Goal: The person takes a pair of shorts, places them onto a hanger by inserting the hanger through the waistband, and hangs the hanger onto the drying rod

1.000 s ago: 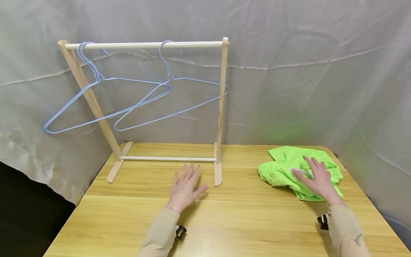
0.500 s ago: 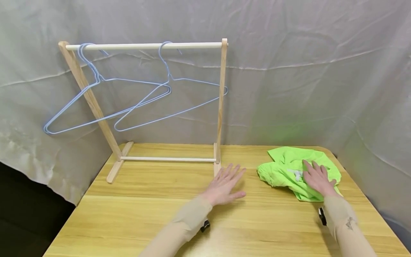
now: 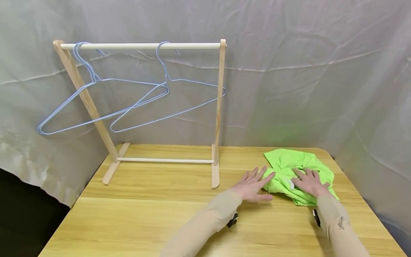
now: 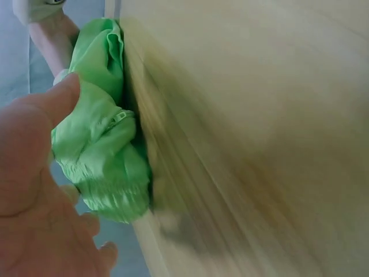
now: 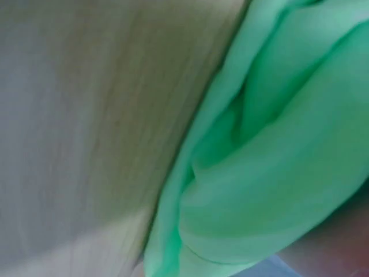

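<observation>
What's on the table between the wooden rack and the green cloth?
Only the left hand, fingers reaching the crumpled green cloth; otherwise bare wooden table beside the wooden rack, in the head view.

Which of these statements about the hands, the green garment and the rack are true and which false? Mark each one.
1. The right hand rests on the green garment. True.
2. The left hand grips a hanger. False: it lies on the table at the garment's edge.
3. Blue wire hangers hang on the wooden rack. True.
4. The garment hangs on the rack. False: it lies crumpled on the table.
</observation>
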